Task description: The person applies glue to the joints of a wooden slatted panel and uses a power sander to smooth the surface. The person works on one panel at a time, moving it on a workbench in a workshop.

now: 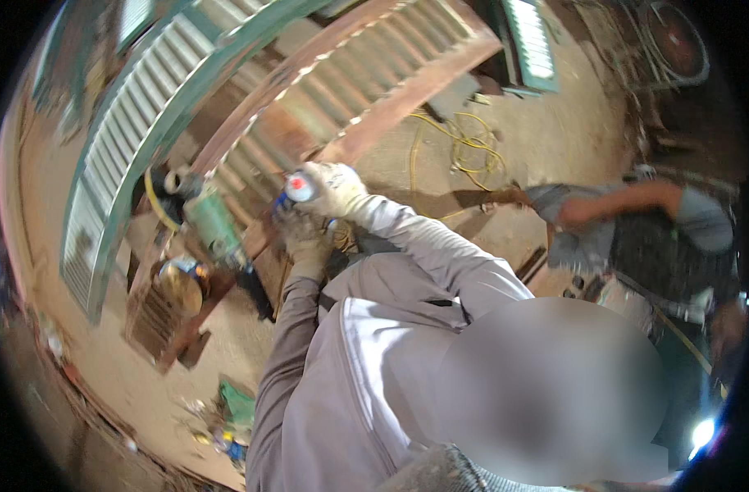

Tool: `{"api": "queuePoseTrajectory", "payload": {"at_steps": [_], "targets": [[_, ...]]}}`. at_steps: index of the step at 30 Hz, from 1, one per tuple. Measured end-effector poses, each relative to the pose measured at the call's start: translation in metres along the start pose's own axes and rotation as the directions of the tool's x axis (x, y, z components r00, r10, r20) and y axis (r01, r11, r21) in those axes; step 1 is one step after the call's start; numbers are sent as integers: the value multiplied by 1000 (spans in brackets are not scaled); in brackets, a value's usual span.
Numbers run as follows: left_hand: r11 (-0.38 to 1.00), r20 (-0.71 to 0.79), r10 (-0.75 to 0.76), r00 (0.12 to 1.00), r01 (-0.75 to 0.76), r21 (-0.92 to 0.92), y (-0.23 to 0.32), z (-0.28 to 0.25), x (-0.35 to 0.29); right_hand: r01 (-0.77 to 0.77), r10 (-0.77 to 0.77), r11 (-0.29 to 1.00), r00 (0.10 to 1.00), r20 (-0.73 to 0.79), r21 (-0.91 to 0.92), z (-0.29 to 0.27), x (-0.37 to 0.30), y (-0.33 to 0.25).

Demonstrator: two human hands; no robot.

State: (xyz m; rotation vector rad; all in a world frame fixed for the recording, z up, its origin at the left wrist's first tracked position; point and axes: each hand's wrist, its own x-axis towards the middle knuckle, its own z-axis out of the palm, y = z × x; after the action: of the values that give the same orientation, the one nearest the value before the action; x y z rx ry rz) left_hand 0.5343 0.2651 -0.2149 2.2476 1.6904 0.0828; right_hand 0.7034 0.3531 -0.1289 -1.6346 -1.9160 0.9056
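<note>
My right hand (341, 187), in a pale work glove, is closed round an object with a round white end and a red centre (298, 186). Blur keeps its kind from showing. Just below it, my left hand (303, 236) is closed in a dirtier glove, close against the same object, with a bit of blue by its fingers. What lies inside that grip is hidden. Directly beyond both hands stretches a reddish-brown louvred shutter (333, 102). A green power tool (213, 221) with a black handle lies left of my left hand.
A green-framed louvred shutter (136, 123) curves along the left. Near it sits a tool with a round disc (180, 287). A yellow cord (473, 152) lies coiled on the floor. Another person (645, 230) is low down at the right. Coloured scraps (231, 410) lie lower left.
</note>
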Motion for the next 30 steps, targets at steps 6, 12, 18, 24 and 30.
{"api": "queuePoseTrajectory", "payload": {"at_steps": [6, 12, 18, 24, 30], "targets": [[960, -55, -144, 988, 126, -251, 1, -44, -36, -170, 168, 985, 981, 94, 7, 12, 2, -34], [811, -181, -411, 893, 267, -521, -17, -99, -91, 80, -92, 994, 975, 200, 72, 41, 27, -122], [571, -172, -691, 702, 385, -725, -78, -122, -163, 210, -237, 971, 903, 359, 112, 122, 31, -226], [444, -290, -843, 452, 282, -850, -177, -130, -214, 289, -284, 957, 900, 330, 35, 229, 30, -301], [470, -267, -821, 504, 333, -817, -297, -130, -201, 234, -114, 926, 922, 370, -297, 280, 22, -312]]}}
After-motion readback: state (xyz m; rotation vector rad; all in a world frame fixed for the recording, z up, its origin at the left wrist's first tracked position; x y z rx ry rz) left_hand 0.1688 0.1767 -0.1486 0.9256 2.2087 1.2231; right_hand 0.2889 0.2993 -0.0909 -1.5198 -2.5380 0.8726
